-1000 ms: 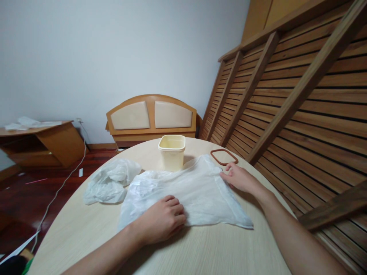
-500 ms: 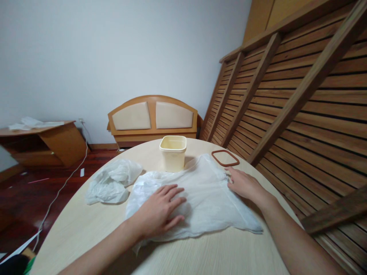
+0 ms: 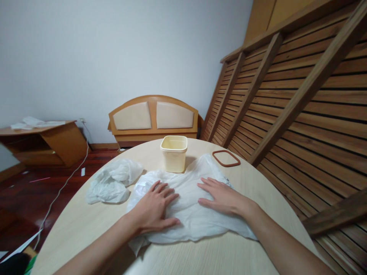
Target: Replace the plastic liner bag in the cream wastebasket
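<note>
A white plastic bag point(image 3: 189, 214) lies spread and wrinkled across the round table in front of me. On its left part rests my left hand point(image 3: 156, 208), fingers apart and palm down. My right hand point(image 3: 219, 195) lies flat on the right part, fingers stretched toward the middle and thumb apart. Neither hand grips anything. Just behind the bag stands a cream square plastic tub point(image 3: 174, 156), upright and open at the top. To its right a brown rounded-square ring point(image 3: 226, 165) lies flat on the wood.
Left on the round table point(image 3: 83, 229) sits a second, crumpled white plastic bag point(image 3: 111, 181). Beyond the table are a wooden headboard point(image 3: 154, 114) and a low cabinet point(image 3: 63, 145) at left. A slatted wooden panel point(image 3: 286, 110) leans along the right side.
My right hand has moved left from the bag's right edge onto its middle right. The bag's right side has drawn in and wrinkled more. My left hand has shifted slightly left.
</note>
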### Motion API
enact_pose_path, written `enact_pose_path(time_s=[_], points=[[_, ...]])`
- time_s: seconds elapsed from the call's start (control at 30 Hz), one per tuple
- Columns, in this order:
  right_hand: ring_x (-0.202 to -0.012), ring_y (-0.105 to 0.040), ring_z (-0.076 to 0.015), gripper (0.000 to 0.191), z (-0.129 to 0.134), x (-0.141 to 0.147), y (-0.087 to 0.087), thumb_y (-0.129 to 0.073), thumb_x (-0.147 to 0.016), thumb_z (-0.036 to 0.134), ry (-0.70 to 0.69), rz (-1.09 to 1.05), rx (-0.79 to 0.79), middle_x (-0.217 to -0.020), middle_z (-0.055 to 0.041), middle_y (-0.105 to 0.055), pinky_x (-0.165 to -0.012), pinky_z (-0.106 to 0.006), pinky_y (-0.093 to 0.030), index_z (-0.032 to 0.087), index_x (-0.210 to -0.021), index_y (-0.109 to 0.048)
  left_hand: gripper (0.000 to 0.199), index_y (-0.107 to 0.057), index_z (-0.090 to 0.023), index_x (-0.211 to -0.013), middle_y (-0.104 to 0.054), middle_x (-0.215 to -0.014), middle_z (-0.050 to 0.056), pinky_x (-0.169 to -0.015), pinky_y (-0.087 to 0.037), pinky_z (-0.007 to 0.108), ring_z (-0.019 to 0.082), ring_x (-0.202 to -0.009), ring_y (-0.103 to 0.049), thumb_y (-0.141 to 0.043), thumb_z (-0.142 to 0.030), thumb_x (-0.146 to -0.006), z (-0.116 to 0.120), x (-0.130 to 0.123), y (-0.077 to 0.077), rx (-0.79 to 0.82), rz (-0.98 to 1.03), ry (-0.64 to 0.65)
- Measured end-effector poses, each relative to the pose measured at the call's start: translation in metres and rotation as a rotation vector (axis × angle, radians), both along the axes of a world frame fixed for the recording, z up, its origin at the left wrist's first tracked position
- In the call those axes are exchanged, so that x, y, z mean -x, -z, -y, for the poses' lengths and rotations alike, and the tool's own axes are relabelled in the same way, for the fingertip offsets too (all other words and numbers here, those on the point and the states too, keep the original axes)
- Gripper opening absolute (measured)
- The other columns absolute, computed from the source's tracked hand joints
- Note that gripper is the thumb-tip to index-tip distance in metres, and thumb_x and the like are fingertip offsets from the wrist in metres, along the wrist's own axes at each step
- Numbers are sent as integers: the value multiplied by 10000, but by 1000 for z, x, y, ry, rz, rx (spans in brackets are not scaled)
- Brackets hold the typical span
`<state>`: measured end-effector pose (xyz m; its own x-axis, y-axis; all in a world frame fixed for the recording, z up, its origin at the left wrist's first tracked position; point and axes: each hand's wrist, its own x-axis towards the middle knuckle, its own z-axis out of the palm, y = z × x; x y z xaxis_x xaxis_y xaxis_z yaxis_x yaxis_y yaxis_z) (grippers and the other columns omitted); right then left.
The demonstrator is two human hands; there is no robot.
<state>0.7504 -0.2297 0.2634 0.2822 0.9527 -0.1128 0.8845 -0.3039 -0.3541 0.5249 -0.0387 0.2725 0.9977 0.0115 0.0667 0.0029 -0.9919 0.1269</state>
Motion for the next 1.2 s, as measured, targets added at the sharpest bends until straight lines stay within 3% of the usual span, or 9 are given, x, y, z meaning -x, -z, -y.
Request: enact_pose_path(time_s=[0.1, 0.17, 0.3, 0.4, 0.63, 0.83, 1.0, 1.07, 1.2], points=[[-1460, -326, -390, 789, 1, 8, -6, -492, -873, 733, 59, 62, -29, -1568, -180, -392, -1192, -566, -241, 170, -1421, -568, 974, -436, -257, -1489, -465, -1529, 150, -1189, -201, 621, 395, -1397, -427, -591, -826, -714, 2, 2, 1, 10, -6, 40], [-1482, -279, -380, 801, -2, 14, -7, -503, -871, 727, 22, 83, -77, -1589, -181, -353, -1205, -561, -209, 162, -1437, -546, 1034, -414, -256, -1504, -427, -1553, 164, -1189, -187, 624, 405, -1406, -413, -599, -849, -677, 4, 3, 3, 7, -19, 64], [-1536, -133, -296, 953, -11, 25, -6, -537, -832, 757, -217, -12, -122, -1664, -115, -156, -1243, -476, -133, 213, -1574, -293, 1010, -457, -227, -1474, -475, -1516, 172, -1188, -192, 613, 403, -1361, -462, -594, -843, -686, 8, 4, 5, 4, -39, 97], [-1536, -126, -305, 1080, -15, 31, -3, -596, -757, 791, -283, -75, -53, -1671, -117, -108, -1242, -474, -128, 215, -1591, -224, 914, -522, -217, -1411, -567, -1421, 157, -1173, -241, 593, 380, -1273, -538, -626, -797, -712, 10, 3, 3, 12, -39, 126], [-1440, -350, -330, 1074, -13, 36, -5, -752, -663, 657, -312, -79, -58, -1572, -123, -404, -1208, -464, -221, 188, -1547, -363, 475, -567, -229, -1300, -623, -1283, 113, -1023, -443, 487, 311, -1121, -609, -649, -425, -875, 13, 0, -1, 6, -17, 79], [-1391, -415, -358, 1065, -12, 41, -5, -779, -683, 584, -208, -50, -83, -1527, -143, -463, -1174, -495, -264, 226, -1571, -312, 481, -524, -225, -1340, -514, -1438, 141, -1018, -462, 493, 329, -1182, -593, -638, -310, -881, 13, 1, -3, -13, -34, 63], [-1346, -469, -367, 1100, -13, 35, -3, -774, -699, 585, -163, 9, -91, -1501, -179, -491, -1145, -481, -313, 145, -1578, -279, 478, -520, -212, -1339, -507, -1451, 161, -1000, -477, 506, 330, -1155, -616, -628, -297, -881, 17, 0, -4, -6, -54, 61], [-1285, -525, -372, 1039, -13, 32, -4, -772, -704, 582, -155, 37, -88, -1430, -181, -565, -1106, -482, -356, 145, -1549, -356, 450, -528, -214, -1317, -550, -1405, 144, -984, -486, 487, 317, -1134, -626, -619, -281, -882, 18, -1, -3, 4, -61, 70], [-1149, -613, -358, 745, -13, 30, -6, -757, -735, 557, -168, 63, -91, -1220, -146, -699, -1027, -480, -417, 187, -1361, -598, 409, -543, -231, -1289, -628, -1285, 101, -961, -495, 452, 294, -1099, -642, -604, -272, -887, 21, -2, -4, 33, -65, 85]])
